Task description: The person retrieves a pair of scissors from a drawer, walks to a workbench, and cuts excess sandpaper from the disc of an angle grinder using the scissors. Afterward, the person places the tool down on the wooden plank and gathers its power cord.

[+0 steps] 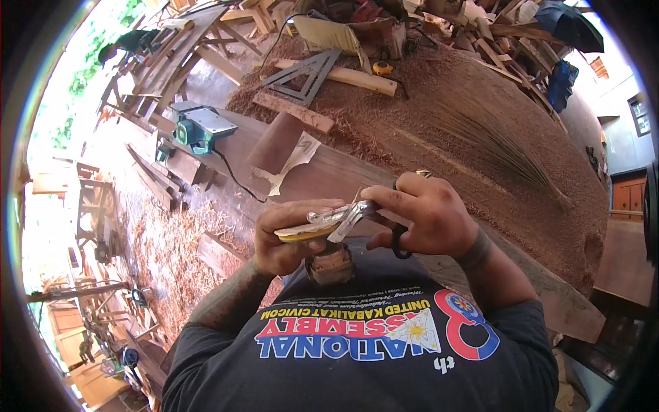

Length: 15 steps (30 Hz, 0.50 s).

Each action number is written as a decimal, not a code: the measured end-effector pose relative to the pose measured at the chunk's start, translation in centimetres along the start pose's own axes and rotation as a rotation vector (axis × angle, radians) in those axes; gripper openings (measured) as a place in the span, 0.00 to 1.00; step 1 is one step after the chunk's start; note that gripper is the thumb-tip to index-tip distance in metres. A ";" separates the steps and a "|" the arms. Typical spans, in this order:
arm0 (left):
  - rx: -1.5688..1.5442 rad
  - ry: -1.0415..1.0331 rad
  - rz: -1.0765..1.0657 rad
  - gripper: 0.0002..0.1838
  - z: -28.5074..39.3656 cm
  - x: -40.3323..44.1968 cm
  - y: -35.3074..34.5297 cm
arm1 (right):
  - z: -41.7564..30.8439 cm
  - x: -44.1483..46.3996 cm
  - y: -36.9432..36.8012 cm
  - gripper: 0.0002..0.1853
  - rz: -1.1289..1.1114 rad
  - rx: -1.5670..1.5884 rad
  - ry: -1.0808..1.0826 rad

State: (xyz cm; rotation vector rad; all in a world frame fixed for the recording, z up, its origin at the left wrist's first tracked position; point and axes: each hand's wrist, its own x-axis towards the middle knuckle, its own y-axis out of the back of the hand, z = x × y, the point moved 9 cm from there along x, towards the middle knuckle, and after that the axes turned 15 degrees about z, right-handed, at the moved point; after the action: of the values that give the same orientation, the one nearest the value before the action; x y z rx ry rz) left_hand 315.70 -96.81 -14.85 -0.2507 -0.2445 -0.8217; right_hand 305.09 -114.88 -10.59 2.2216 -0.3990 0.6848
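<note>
My left hand (288, 237) is closed round a flat pad (312, 232) with a yellow edge, held in front of my shirt. My right hand (422, 213) has its fingers through the dark handles of a pair of scissors (395, 237). A crumpled pale strip (351, 221) hangs at the pad's right end, against the fingers of my right hand. Just below the pad is a worn brownish block (329, 266). Beyond my hands, a brown sheet (280, 143) and a torn pale piece (296, 165) lie on a wide plank (329, 180).
A green power planer (201, 128) with a black cord stands at the plank's left. Behind are a metal triangle square (302, 75), a yellow tape measure (382, 68) and a cardboard box (333, 38). A stick broom (508, 144) lies on sawdust at right. Shavings cover the floor at left.
</note>
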 end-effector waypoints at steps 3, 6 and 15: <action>0.025 0.013 -0.020 0.19 0.2 0.1 -0.2 | -0.4 0.8 0.4 0.45 -0.012 0.086 -0.067; 0.045 0.093 -0.044 0.18 -0.2 -0.1 -0.3 | -0.9 1.1 0.7 0.47 -0.022 0.097 -0.084; 0.110 0.071 -0.065 0.19 0.9 0.5 -0.6 | -0.5 0.3 0.3 0.44 -0.003 0.053 -0.039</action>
State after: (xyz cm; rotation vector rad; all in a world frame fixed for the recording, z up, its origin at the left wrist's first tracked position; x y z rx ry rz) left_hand 315.44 -97.26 -13.80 -0.1107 -0.2313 -0.8772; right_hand 305.07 -114.70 -9.93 2.2880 -0.4014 0.6584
